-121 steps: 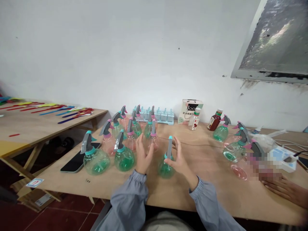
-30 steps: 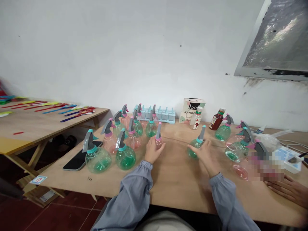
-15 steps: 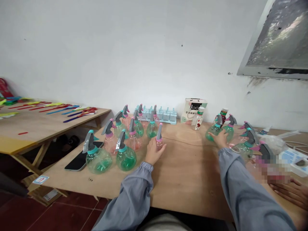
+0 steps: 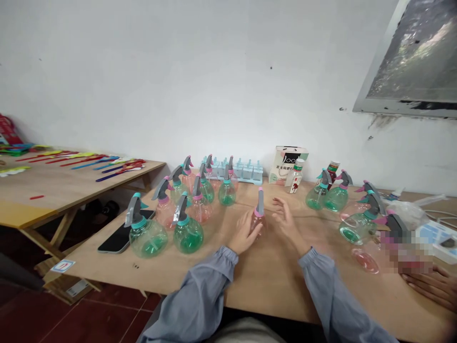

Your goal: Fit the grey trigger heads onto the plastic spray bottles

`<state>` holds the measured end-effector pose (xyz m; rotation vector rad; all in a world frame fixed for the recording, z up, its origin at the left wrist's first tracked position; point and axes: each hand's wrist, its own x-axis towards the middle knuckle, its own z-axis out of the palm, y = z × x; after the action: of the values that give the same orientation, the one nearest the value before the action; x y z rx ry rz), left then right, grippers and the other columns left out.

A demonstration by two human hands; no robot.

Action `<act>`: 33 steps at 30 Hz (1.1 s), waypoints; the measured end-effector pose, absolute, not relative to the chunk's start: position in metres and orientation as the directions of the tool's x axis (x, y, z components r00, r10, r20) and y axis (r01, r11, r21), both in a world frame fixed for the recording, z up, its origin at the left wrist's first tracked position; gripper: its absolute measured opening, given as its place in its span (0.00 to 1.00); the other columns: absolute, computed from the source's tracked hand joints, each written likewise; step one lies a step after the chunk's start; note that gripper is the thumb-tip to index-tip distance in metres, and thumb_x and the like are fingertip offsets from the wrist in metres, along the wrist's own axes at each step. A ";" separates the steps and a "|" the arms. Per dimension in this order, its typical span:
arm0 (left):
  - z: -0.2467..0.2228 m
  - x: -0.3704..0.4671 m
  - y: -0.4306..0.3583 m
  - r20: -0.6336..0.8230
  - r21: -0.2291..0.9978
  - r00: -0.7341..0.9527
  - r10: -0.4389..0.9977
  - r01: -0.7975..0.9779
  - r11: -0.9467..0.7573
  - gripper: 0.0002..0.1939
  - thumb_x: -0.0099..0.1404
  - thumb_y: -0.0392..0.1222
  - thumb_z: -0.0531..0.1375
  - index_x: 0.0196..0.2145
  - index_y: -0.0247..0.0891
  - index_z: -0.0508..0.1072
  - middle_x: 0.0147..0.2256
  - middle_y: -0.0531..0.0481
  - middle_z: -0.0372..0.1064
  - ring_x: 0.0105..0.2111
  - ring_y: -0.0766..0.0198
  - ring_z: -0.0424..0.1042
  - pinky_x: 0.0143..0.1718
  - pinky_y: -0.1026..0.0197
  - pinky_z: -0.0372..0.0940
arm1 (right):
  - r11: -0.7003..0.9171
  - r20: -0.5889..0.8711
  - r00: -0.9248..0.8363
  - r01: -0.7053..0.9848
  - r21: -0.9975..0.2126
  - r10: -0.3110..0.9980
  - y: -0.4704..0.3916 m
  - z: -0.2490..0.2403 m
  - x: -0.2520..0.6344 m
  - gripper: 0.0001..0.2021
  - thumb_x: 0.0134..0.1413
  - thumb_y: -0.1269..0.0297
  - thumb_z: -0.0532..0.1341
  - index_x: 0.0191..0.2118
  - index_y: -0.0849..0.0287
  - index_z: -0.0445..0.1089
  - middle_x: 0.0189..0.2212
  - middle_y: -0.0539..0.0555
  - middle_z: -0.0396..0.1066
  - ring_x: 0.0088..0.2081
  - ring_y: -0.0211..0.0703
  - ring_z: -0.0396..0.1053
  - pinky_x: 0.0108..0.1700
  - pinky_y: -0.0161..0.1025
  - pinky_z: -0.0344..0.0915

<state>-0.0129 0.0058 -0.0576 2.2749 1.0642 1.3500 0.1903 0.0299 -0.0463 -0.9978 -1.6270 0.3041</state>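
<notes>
My left hand [image 4: 244, 232] is wrapped round a small pink spray bottle [image 4: 262, 223] with a grey trigger head, upright over the middle of the wooden table [image 4: 271, 281]. Just to its right is my right hand [image 4: 287, 223], its fingers apart and holding nothing. Left of my left hand stand several clear spray bottles, among them a green spray bottle [image 4: 188, 234] and a pink spray bottle [image 4: 200, 207]. Over on the right are more of them, including a green spray bottle [image 4: 316, 197] and a tilted green spray bottle [image 4: 357, 227].
A phone [image 4: 114, 238] lies at the left edge. Along the wall stand a light-blue popsicle mould [image 4: 246, 174], a printed paper bag [image 4: 282, 164] and a small glass bottle [image 4: 294, 181]. At far right, another person's hand [image 4: 433, 283] rests on the table. A side table [image 4: 64, 190] holds colourful strips.
My left hand has moved right with the pink spray bottle. My right hand has come away from the green spray bottles on the right, inward toward my left hand.
</notes>
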 end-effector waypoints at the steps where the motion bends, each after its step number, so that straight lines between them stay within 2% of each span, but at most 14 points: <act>1: -0.058 -0.010 0.003 0.631 0.568 0.309 0.712 0.442 -0.695 0.25 0.71 0.45 0.55 0.64 0.42 0.58 0.59 0.39 0.66 0.60 0.53 0.65 0.60 0.47 0.62 | 0.638 0.669 -0.076 0.397 -0.660 0.740 0.023 -0.040 0.175 0.38 0.52 0.39 0.63 0.63 0.56 0.58 0.58 0.62 0.65 0.56 0.51 0.67 0.58 0.51 0.65; 3: -0.061 -0.007 -0.001 0.629 0.551 0.313 0.711 0.466 -0.693 0.26 0.70 0.46 0.57 0.63 0.41 0.60 0.57 0.38 0.65 0.58 0.51 0.66 0.58 0.45 0.63 | 0.640 0.643 -0.132 0.365 -0.676 0.755 0.010 -0.028 0.151 0.43 0.48 0.42 0.67 0.66 0.56 0.55 0.59 0.62 0.64 0.56 0.51 0.67 0.59 0.50 0.65; 4: -0.063 -0.007 -0.003 0.624 0.542 0.309 0.718 0.491 -0.682 0.26 0.69 0.48 0.58 0.62 0.41 0.61 0.55 0.38 0.66 0.56 0.49 0.66 0.56 0.45 0.64 | 0.621 0.630 -0.110 0.364 -0.694 0.769 0.006 -0.024 0.143 0.42 0.48 0.44 0.68 0.65 0.55 0.55 0.58 0.62 0.66 0.54 0.50 0.69 0.57 0.49 0.66; 7: -0.066 -0.007 -0.008 0.595 0.512 0.335 0.731 0.543 -0.666 0.29 0.65 0.56 0.62 0.59 0.40 0.66 0.48 0.39 0.68 0.51 0.47 0.69 0.52 0.43 0.65 | 0.562 0.603 0.011 0.352 -0.749 0.797 -0.001 -0.018 0.129 0.32 0.52 0.48 0.65 0.60 0.54 0.63 0.52 0.58 0.71 0.48 0.48 0.72 0.53 0.48 0.70; 9: -0.061 -0.008 -0.009 0.624 0.505 0.319 0.713 0.532 -0.680 0.30 0.63 0.57 0.63 0.59 0.42 0.67 0.50 0.39 0.67 0.53 0.46 0.67 0.55 0.42 0.63 | 0.556 0.602 0.051 0.326 -0.764 0.797 0.000 -0.019 0.128 0.27 0.53 0.49 0.64 0.57 0.53 0.67 0.49 0.57 0.73 0.48 0.48 0.73 0.52 0.47 0.71; 11: -0.050 -0.008 -0.005 0.705 0.539 0.153 0.692 0.519 -0.664 0.27 0.67 0.53 0.60 0.61 0.46 0.65 0.57 0.39 0.61 0.60 0.46 0.62 0.61 0.41 0.58 | 0.561 0.601 0.056 0.301 -0.772 0.797 0.001 -0.021 0.130 0.24 0.54 0.50 0.63 0.54 0.53 0.69 0.47 0.56 0.74 0.47 0.49 0.73 0.52 0.48 0.71; 13: -0.031 -0.008 0.010 0.741 0.625 -0.142 0.656 0.503 -0.596 0.24 0.72 0.46 0.54 0.64 0.49 0.62 0.63 0.41 0.53 0.66 0.50 0.55 0.66 0.43 0.52 | 0.556 0.593 0.047 0.296 -0.777 0.804 0.002 -0.023 0.132 0.21 0.54 0.51 0.63 0.52 0.52 0.70 0.46 0.55 0.75 0.47 0.48 0.74 0.52 0.47 0.71; 15: -0.011 -0.009 0.035 0.688 0.719 -0.374 0.622 0.469 -0.513 0.24 0.73 0.42 0.51 0.65 0.49 0.61 0.67 0.41 0.45 0.69 0.51 0.49 0.68 0.44 0.49 | 0.553 0.588 0.037 0.299 -0.778 0.808 0.002 -0.024 0.133 0.18 0.55 0.51 0.62 0.50 0.51 0.71 0.45 0.54 0.75 0.46 0.46 0.74 0.51 0.47 0.71; 17: 0.006 -0.012 0.066 0.619 0.778 -0.452 0.643 0.465 -0.422 0.23 0.71 0.38 0.53 0.61 0.47 0.67 0.67 0.41 0.44 0.70 0.46 0.45 0.68 0.39 0.47 | 0.554 0.587 0.036 0.288 -0.781 0.809 0.001 -0.024 0.132 0.17 0.56 0.51 0.62 0.49 0.50 0.70 0.45 0.54 0.75 0.46 0.46 0.74 0.51 0.47 0.72; 20: 0.016 -0.022 0.108 0.509 0.822 -0.411 0.756 0.495 -0.284 0.19 0.66 0.33 0.56 0.53 0.41 0.75 0.65 0.38 0.52 0.69 0.38 0.47 0.64 0.30 0.47 | 0.561 0.595 0.044 0.282 -0.778 0.803 0.001 -0.024 0.131 0.18 0.55 0.50 0.62 0.49 0.49 0.70 0.44 0.54 0.75 0.46 0.47 0.74 0.50 0.47 0.72; 24: 0.001 -0.033 0.119 0.454 0.806 -0.356 0.817 0.555 -0.206 0.19 0.60 0.31 0.58 0.47 0.43 0.79 0.62 0.37 0.59 0.65 0.37 0.54 0.63 0.27 0.47 | 0.548 0.629 0.150 0.365 -0.752 0.763 0.005 -0.027 0.133 0.13 0.57 0.48 0.59 0.38 0.51 0.72 0.31 0.53 0.73 0.34 0.47 0.72 0.43 0.50 0.73; 27: -0.020 -0.033 0.095 0.549 0.680 -0.255 0.796 0.689 -0.249 0.19 0.62 0.35 0.58 0.50 0.46 0.78 0.62 0.35 0.57 0.64 0.37 0.55 0.62 0.29 0.48 | 0.548 0.651 0.198 0.397 -0.737 0.732 0.007 -0.027 0.134 0.13 0.58 0.49 0.57 0.34 0.51 0.72 0.30 0.53 0.72 0.33 0.47 0.72 0.44 0.50 0.72; 30: -0.038 -0.030 0.062 0.614 0.535 -0.123 0.780 0.791 -0.297 0.21 0.64 0.39 0.58 0.54 0.49 0.76 0.62 0.35 0.57 0.61 0.39 0.59 0.60 0.33 0.53 | 0.607 0.676 0.080 0.375 -0.701 0.732 0.007 -0.026 0.132 0.11 0.57 0.53 0.59 0.39 0.51 0.72 0.36 0.54 0.74 0.39 0.47 0.73 0.48 0.49 0.71; 33: -0.047 -0.029 0.036 0.636 0.461 -0.078 0.767 0.836 -0.298 0.20 0.67 0.41 0.57 0.55 0.51 0.75 0.62 0.37 0.59 0.61 0.42 0.60 0.60 0.37 0.54 | 0.616 0.689 0.069 0.389 -0.685 0.721 0.006 -0.028 0.131 0.10 0.57 0.55 0.58 0.39 0.52 0.72 0.35 0.53 0.73 0.37 0.45 0.72 0.43 0.46 0.71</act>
<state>-0.0286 0.0361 -0.0467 2.1853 1.9058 1.4019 0.1310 0.0063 -0.0282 -0.9628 -1.5475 0.3201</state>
